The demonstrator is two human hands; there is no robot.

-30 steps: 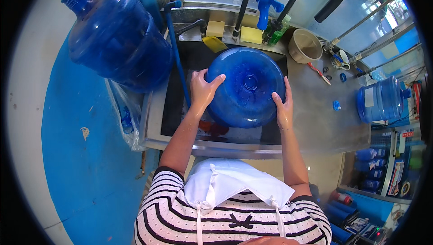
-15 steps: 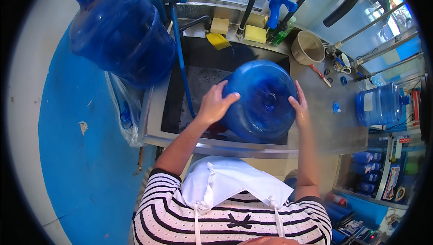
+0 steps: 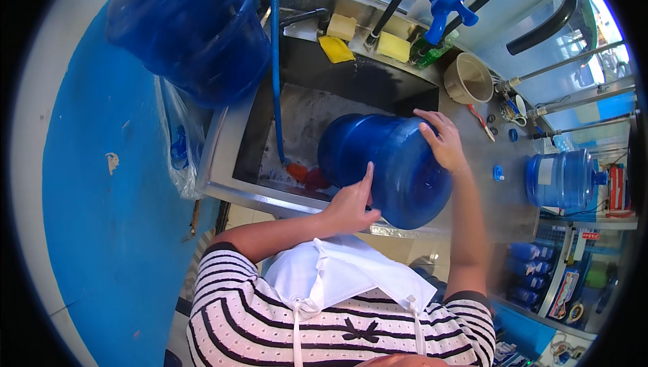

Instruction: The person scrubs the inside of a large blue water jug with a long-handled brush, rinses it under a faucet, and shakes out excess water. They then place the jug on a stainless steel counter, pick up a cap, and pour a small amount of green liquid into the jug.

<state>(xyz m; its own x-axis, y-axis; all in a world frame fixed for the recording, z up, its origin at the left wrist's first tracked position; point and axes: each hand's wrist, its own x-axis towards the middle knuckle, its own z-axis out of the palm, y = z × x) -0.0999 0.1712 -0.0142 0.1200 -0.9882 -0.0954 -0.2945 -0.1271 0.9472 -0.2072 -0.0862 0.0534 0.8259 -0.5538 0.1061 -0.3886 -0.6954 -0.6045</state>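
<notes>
A large blue water jug (image 3: 378,161) lies tilted on its side over the right part of the sink (image 3: 246,147), its round base turned to the right. My right hand (image 3: 442,141) rests on the upper side near the base, fingers spread over the curve. Against the near side presses my left hand (image 3: 352,201), thumb and forefinger apart. Between them the two hands hold the jug. I cannot see its neck. Beside it in the sink are orange-red items (image 3: 298,172) that I cannot make out.
Another big blue jug (image 3: 196,29) stands at the left edge. A blue pipe (image 3: 275,63) drops into the sink. Behind are yellow sponges (image 3: 393,47), a blue-handled tap (image 3: 449,9) and a beige bucket (image 3: 468,78). Rightward lie a red-handled brush (image 3: 480,120) and a smaller jug (image 3: 560,179).
The jug has turned from base facing up toward me to base facing right. My left hand has slid down to its near side; my right hand has moved up onto its top.
</notes>
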